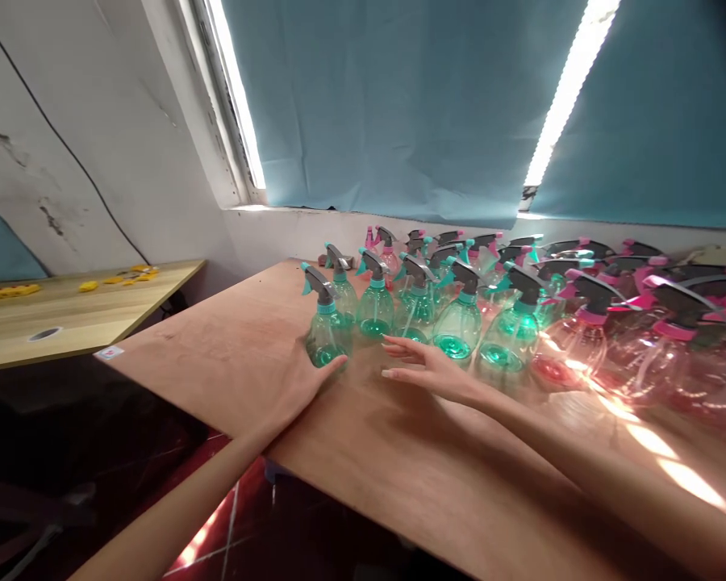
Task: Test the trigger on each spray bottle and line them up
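At the left end of the group stands a green spray bottle [327,327], upright, with a grey and teal trigger head. My left hand [302,375] grips its lower left side; the thumb lies across the front and the other fingers are partly hidden. My right hand [427,367] holds nothing. Its fingers are apart and point left, just in front of another green spray bottle [415,311] and to the right of the gripped one. Green bottles line the near row here, and pink spray bottles [574,339] continue it to the right.
All the bottles stand on a brown wooden table [218,347], several rows deep toward the wall. Its left and front edges drop to a dark red tiled floor [235,516]. A second table [90,315] at the left bears yellow pieces [136,274]. Blue sheeting [399,105] covers the window.
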### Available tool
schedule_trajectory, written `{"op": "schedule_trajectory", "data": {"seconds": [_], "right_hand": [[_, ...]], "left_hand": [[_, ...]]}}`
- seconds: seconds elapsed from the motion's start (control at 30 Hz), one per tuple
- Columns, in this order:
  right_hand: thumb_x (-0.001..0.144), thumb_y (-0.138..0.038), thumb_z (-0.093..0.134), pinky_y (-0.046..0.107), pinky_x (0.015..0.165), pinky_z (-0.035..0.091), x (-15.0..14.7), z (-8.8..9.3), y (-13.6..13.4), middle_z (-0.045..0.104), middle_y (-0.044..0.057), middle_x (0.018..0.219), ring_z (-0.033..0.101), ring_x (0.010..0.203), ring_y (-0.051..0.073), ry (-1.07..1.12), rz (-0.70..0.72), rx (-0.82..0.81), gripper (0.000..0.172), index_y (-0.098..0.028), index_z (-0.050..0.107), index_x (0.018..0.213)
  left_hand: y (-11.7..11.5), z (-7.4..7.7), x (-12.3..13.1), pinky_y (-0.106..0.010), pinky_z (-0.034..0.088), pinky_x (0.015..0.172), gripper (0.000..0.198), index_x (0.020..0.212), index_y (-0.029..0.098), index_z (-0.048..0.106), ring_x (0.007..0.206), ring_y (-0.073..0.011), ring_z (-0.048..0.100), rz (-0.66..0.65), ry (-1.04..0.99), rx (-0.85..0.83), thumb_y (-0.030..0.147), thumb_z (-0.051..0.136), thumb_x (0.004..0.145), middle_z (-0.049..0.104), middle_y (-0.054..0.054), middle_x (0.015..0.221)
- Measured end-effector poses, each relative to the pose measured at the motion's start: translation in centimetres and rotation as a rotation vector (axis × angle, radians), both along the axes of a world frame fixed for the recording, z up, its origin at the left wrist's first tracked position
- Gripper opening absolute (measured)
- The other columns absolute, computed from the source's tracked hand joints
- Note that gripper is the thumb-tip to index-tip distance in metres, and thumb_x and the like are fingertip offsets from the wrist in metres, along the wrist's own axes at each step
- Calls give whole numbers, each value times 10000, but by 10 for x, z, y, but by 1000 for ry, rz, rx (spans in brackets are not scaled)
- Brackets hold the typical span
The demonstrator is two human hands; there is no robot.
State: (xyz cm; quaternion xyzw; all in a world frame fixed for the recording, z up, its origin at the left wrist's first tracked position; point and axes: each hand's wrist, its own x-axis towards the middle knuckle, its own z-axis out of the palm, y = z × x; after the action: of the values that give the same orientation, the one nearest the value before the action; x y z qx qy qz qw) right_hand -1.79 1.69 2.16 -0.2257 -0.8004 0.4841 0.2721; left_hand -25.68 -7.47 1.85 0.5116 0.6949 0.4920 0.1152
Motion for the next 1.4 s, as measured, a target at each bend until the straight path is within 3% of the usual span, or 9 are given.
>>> {"op": "schedule_trajectory", "data": {"seconds": [0.23, 0.33, 0.5, 0.67, 0.77, 0.93, 1.27, 1.33, 1.4], "right_hand": [[730, -423, 755, 467, 1091, 377, 46, 36, -17, 486, 115, 1410, 436, 1325, 249, 107, -105, 81, 807, -241, 358, 1408], [687, -423, 792, 482, 1047, 422, 64, 43, -21, 546, 81, 1321, 526, 1217, 252, 164, -160, 124, 835, -276, 359, 1387], [736, -402, 749, 478, 913, 511, 105, 42, -23, 644, 46, 1067, 628, 977, 242, 244, -341, 201, 589, -291, 496, 1256], [786, -276, 673, 461, 951, 491, 149, 42, -23, 639, 35, 1066, 616, 1034, 234, 296, -464, 205, 364, -268, 573, 1136], [762, -172, 607, 445, 935, 498, 172, 43, -24, 637, 37, 1111, 614, 1043, 229, 270, -502, 199, 363, -259, 579, 1113], [693, -107, 519, 423, 883, 517, 203, 46, -22, 640, 29, 1116, 644, 959, 203, 282, -471, 187, 431, -261, 583, 1090], [681, -128, 480, 385, 904, 510, 226, 53, -23, 691, 23, 977, 657, 953, 195, 243, -436, 241, 444, -240, 607, 1091], [677, -137, 494, 367, 865, 518, 224, 54, -22, 685, 13, 932, 653, 858, 177, 244, -457, 244, 364, -239, 619, 1003], [662, -142, 501, 319, 681, 532, 224, 56, -21, 674, -1, 869, 589, 628, 131, 219, -484, 212, 269, -238, 612, 888]], "left_hand": [[-16, -4, 95, -457, 410, 1014, 687, 1354, 283, 398, 1210, -304, 521, -328, 135, 11, 421, 724, 765, 554, -52, 1303], [-10, -7, 136, -504, 436, 967, 717, 1332, 283, 411, 1187, -353, 519, -397, 179, -68, 423, 744, 712, 549, -70, 1278], [1, -6, 201, -555, 424, 931, 827, 1310, 220, 373, 1160, -399, 511, -496, 188, -199, 433, 792, 630, 547, -137, 1247], [9, -4, 247, -512, 442, 906, 850, 1299, 203, 377, 1143, -376, 512, -631, 187, -197, 529, 789, 631, 535, -139, 1250], [15, -7, 267, -510, 456, 886, 930, 1345, 230, 350, 1128, -383, 514, -648, 197, -196, 610, 773, 608, 528, -124, 1241], [28, -17, 287, -538, 436, 912, 1012, 1410, 259, 280, 1106, -384, 515, -749, 268, -137, 653, 762, 613, 492, -126, 1287], [60, -8, 273, -484, 381, 1008, 603, 1369, 237, 400, 1201, -323, 456, -1074, 418, 35, 546, 562, 878, 505, -103, 1327], [67, -7, 266, -465, 370, 1027, 594, 1381, 237, 402, 1219, -313, 445, -1098, 466, 50, 540, 546, 890, 497, -99, 1339], [73, -6, 261, -455, 355, 1047, 589, 1386, 239, 406, 1236, -306, 438, -1117, 497, 31, 544, 532, 898, 486, -98, 1358]]}}
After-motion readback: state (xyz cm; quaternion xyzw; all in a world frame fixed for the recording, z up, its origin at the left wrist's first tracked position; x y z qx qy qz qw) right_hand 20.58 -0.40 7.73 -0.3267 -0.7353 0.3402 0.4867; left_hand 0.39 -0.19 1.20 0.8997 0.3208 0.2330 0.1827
